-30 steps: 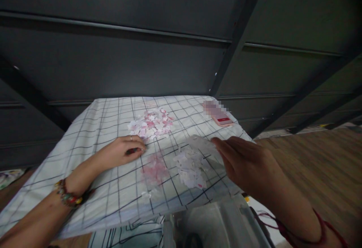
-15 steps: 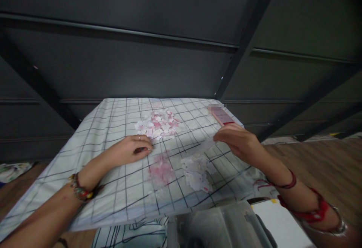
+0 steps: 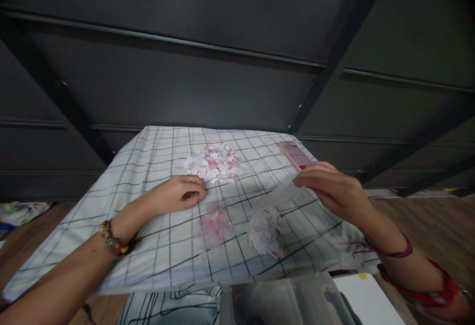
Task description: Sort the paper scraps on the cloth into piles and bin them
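My left hand (image 3: 185, 194) rests on the checked cloth, beside the near-left edge of a loose pile of white and pink paper pieces (image 3: 214, 164). Its fingers are curled with the thumb tip near the fingertips; anything between them is hidden. My right hand (image 3: 330, 186) pinches the top of a clear plastic bag (image 3: 280, 194), lifting that end off the cloth. Whitish paper pieces (image 3: 265, 233) lie in the bag's lower part. Between my hands, nearer me, pinkish pieces (image 3: 215, 223) lie, seemingly inside another clear bag.
A phone (image 3: 298, 157) lies just beyond my right hand. The cloth-covered table (image 3: 159, 152) stands against a dark metal panel wall (image 3: 193, 87). Along the near edge are a grey translucent plastic box (image 3: 282, 300) and a white box (image 3: 367, 298).
My right hand has raised the bag's top a little, so more of the clear film stands up. My left hand stays by the pile. The whole view has shifted slightly.
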A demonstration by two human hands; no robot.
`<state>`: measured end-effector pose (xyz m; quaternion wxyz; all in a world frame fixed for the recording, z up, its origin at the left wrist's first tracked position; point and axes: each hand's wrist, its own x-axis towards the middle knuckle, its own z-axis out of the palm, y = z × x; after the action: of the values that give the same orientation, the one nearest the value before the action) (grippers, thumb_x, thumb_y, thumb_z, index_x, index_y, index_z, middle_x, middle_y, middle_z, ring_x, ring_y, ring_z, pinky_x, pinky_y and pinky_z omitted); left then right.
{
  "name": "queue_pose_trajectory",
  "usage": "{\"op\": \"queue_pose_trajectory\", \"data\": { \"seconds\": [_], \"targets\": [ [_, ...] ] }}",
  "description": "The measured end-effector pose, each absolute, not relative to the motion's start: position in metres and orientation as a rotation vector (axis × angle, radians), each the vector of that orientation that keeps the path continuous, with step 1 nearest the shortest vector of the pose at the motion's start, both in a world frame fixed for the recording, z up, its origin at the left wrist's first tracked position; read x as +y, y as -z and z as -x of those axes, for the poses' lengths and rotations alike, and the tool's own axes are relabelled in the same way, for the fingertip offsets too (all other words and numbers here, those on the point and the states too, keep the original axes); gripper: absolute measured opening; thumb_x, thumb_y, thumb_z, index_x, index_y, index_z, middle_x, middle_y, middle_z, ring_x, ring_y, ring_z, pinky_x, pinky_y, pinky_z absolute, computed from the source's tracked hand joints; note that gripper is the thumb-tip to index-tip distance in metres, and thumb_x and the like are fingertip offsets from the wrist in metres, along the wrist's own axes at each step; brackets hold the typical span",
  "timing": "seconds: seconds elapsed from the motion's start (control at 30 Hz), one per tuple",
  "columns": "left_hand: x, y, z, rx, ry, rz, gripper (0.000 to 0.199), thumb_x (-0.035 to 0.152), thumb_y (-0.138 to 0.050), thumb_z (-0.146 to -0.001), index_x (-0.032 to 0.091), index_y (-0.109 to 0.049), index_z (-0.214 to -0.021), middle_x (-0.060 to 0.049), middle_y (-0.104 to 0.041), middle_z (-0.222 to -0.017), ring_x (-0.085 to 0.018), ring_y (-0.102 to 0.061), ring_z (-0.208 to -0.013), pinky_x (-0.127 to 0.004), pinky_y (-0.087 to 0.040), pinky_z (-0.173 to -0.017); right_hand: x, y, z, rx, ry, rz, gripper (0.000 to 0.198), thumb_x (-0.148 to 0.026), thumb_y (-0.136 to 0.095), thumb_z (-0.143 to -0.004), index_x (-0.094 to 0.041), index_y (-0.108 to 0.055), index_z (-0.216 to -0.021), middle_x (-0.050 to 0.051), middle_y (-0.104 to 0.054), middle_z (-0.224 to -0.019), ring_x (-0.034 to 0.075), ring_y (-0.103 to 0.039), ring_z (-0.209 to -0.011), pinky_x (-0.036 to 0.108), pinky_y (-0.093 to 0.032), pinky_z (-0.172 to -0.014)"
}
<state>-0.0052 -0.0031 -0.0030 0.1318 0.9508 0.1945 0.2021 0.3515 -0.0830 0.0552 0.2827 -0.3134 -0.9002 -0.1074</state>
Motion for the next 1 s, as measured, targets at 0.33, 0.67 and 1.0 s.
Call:
{"op": "queue_pose_trajectory", "data": {
  "seconds": [0.33,0.67,1.0],
  "targets": [
    [-0.005,-0.002,0.005,0.607,-0.569,-2.729,0.022,0.022,-0.044,-0.090,0.017,-0.064,-0.082,-0.004,-0.065,-0.086,-0.013,-0.062,-0.079,-0.023,-0.049,-0.075,-0.030,-0.052,-0.322,-2.356,0.600,0.854,0.035,0.003,-0.035,-0.078,-0.017,-0.061,-0.090,0.004,-0.065,-0.081,0.016,-0.057,-0.080,0.032,-0.046,-0.074],
    [-0.004,-0.001,0.004,0.623,-0.538,-2.755,0.024,0.022,-0.042,-0.091,0.016,-0.064,-0.083,-0.005,-0.065,-0.087,-0.013,-0.062,-0.080,-0.023,-0.048,-0.075,-0.027,-0.045,-0.321,-2.417,0.503,0.875,0.033,0.003,-0.037,-0.077,-0.019,-0.060,-0.084,0.001,-0.064,-0.075,0.015,-0.056,-0.074,0.034,-0.045,-0.082],
    [-0.003,0.001,0.003,0.613,-0.535,-2.762,0.024,0.022,-0.042,-0.092,0.016,-0.064,-0.085,-0.005,-0.065,-0.088,-0.013,-0.062,-0.080,-0.022,-0.049,-0.074,-0.038,-0.041,-0.320,-2.378,0.529,1.012,0.038,0.005,-0.035,-0.074,-0.020,-0.061,-0.086,0.002,-0.063,-0.074,0.015,-0.055,-0.071,0.030,-0.042,-0.069]
  ]
}}
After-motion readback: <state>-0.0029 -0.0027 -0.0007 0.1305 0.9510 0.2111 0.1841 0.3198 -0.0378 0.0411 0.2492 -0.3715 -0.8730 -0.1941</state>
